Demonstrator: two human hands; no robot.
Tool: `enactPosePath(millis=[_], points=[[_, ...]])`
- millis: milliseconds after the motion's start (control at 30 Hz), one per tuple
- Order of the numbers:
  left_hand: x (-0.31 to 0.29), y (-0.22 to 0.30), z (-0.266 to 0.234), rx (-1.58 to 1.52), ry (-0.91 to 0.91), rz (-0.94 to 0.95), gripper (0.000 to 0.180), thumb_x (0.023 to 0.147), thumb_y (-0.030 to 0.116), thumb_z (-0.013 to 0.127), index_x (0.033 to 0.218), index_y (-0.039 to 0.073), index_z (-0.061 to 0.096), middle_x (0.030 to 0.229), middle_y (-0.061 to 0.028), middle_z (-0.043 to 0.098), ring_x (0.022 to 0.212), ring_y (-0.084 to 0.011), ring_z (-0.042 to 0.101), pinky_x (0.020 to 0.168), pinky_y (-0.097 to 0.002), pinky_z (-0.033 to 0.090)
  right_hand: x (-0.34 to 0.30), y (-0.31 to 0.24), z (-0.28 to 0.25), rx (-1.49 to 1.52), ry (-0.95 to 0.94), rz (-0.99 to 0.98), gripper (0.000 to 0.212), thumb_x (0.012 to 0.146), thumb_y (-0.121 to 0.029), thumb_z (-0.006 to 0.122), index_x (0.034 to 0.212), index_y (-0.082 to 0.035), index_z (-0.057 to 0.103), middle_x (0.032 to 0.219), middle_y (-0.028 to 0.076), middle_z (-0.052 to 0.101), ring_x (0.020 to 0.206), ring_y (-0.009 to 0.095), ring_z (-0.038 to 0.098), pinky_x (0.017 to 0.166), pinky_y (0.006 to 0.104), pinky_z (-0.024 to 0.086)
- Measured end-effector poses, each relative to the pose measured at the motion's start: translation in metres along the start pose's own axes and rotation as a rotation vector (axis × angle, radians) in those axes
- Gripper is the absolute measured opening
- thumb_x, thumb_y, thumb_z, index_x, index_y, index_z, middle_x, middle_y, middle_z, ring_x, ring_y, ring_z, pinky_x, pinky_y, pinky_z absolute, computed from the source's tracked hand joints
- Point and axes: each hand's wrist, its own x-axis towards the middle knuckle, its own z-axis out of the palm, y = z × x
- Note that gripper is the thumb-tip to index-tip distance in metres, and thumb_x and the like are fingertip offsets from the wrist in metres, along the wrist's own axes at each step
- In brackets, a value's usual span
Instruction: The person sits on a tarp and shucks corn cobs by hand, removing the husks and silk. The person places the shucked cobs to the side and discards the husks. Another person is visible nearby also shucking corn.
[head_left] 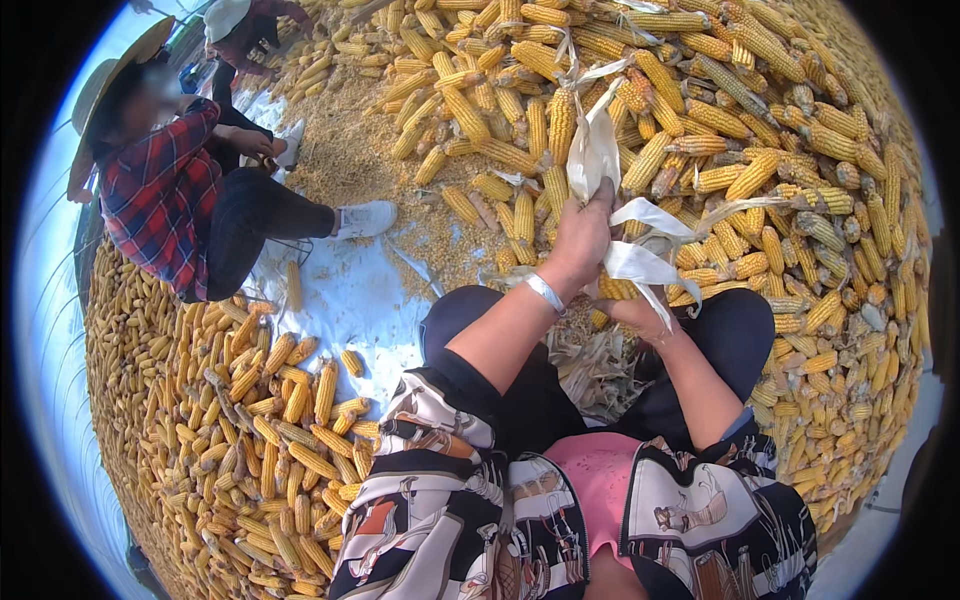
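My left hand [585, 232], a silver bracelet on its wrist, is closed around pale dry corn husk [592, 150]; the husk sticks up past the fingers. Just below it, my right hand [645, 318] grips an ear of corn [616, 288], of which only a short yellow stretch shows between the hands. Loose husk strips [640, 264] hang off to the right of the ear. Part of the left hand's fingers and most of the ear are hidden. Both hands are close together above my lap, in front of the corn heap [690, 120].
Husked ears lie in another heap [290, 450] at the left. Loose kernels [345, 150] are spread over a white sheet [345, 300]. A seated person in a plaid shirt [165, 190] is at the left, with another person [245, 30] behind. Discarded husks [595, 375] lie between my legs.
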Motion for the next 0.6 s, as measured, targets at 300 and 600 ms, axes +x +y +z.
enactPosePath(millis=[300,600], points=[[0.007,0.007,-0.013,-0.05,0.145,-0.306,0.037,0.101,0.037,0.044,0.116,0.004,0.05,0.088,-0.01,0.051,0.069,-0.0234,0.054,0.06,-0.0411,0.051,0.027,0.0,-0.047,-0.552,0.101,-0.425,0.048,0.066,-0.028,0.076,0.111,-0.015,0.064,0.1,0.009,0.067,0.091,0.031,0.064,0.076,0.0404,0.051],[-0.011,0.004,-0.014,0.099,-0.028,-0.289,0.033,0.097,0.031,0.053,0.112,0.001,0.055,0.087,-0.0074,0.058,0.07,-0.0249,0.061,0.059,-0.0387,0.053,0.027,0.024,-0.094,-0.791,0.098,-0.093,0.032,0.065,-0.02,0.076,0.096,-0.016,0.068,0.088,0.009,0.067,0.087,0.031,0.065,0.07,0.0444,0.052]])
